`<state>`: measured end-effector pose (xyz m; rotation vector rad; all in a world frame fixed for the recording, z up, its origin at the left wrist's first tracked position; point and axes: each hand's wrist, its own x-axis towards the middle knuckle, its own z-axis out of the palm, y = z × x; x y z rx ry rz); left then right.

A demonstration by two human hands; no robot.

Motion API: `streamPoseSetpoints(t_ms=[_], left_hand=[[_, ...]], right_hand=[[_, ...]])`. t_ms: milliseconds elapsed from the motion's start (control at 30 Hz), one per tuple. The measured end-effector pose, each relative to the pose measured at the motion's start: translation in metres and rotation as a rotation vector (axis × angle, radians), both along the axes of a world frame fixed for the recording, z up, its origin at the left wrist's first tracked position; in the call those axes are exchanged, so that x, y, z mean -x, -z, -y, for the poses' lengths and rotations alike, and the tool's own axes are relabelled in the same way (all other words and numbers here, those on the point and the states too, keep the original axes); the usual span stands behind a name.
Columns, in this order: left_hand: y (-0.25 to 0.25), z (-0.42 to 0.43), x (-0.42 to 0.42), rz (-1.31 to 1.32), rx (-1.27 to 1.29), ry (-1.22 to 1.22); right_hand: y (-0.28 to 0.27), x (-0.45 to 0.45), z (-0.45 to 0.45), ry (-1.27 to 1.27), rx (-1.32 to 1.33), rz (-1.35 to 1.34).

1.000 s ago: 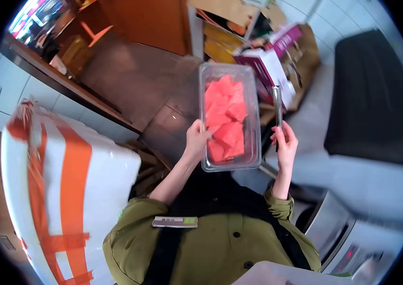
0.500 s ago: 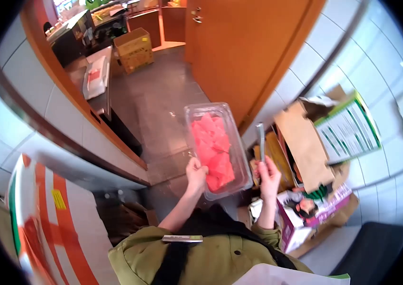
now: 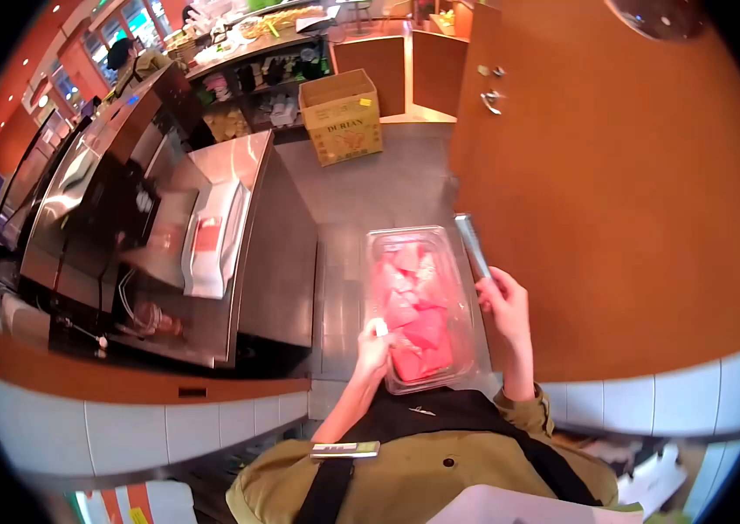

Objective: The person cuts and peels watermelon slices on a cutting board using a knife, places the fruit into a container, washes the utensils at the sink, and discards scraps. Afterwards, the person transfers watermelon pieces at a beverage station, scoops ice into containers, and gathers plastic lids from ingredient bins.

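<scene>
My left hand [image 3: 373, 351] grips the left side of a clear plastic tub [image 3: 466, 349], its fingers closed on the rim. Inside the tub lie pinkish-red flat pieces [image 3: 422, 341] that look like cut fruit, probably watermelon. The tub is in front of my apron, tilted slightly. To its right, my right hand [image 3: 507, 306] is closed around a slim, shiny metal utensil [image 3: 473, 247] that points up and forward. Its exact kind is not clear. Whether the right hand also touches the tub cannot be made out.
An orange-brown door [image 3: 614, 201] stands along the right. On the left, a metal counter [image 3: 252, 236] carries a white and red packet [image 3: 210, 244]. A cardboard durian box [image 3: 344, 131] sits on the floor ahead. Another person [image 3: 134, 65] is at the far left.
The view has moved forward into the doorway, and the side boxes have slid back toward the lower edge. My hands still hold the tub and the metal utensil.
</scene>
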<state>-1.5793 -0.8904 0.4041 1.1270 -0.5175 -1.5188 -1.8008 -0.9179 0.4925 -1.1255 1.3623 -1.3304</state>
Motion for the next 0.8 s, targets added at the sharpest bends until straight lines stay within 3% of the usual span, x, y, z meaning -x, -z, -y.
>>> streamPoseSetpoints(t_ms=[100, 133, 300, 367, 467, 567, 633, 800], left_hand=[[0.007, 0.132, -0.032, -0.068, 0.111, -0.164], [0.023, 0.173, -0.044, -0.055, 0.112, -0.213], [-0.002, 0.351, -0.083, -0.014, 0.115, -0.296], [0.015, 0.425, -0.103, 0.027, 0.170, -0.310], [0.012, 0.501, -0.137, -0.063, 0.089, -0.358], [0.016, 0.591, -0.163, -0.090, 0.082, -0.420], [0.013, 0.636, -0.171, -0.132, 0.087, -0.530], [-0.017, 0.719, -0.247, -0.090, -0.003, -0.891]], right_hand=[[0.011, -0.051, 0.175, -0.295, 0.064, -0.144], [0.007, -0.065, 0.214, -0.381, 0.094, 0.011], [-0.006, -0.089, 0.393, -0.376, 0.075, -0.071], [-0.020, -0.084, 0.462, -0.325, 0.072, -0.118], [-0.002, -0.070, 0.540, -0.233, -0.041, -0.141], [0.010, -0.087, 0.661, -0.244, 0.026, -0.164], [-0.005, -0.142, 0.745, -0.334, 0.013, -0.219], [-0.016, -0.370, 0.892, -1.036, 0.212, -0.236]])
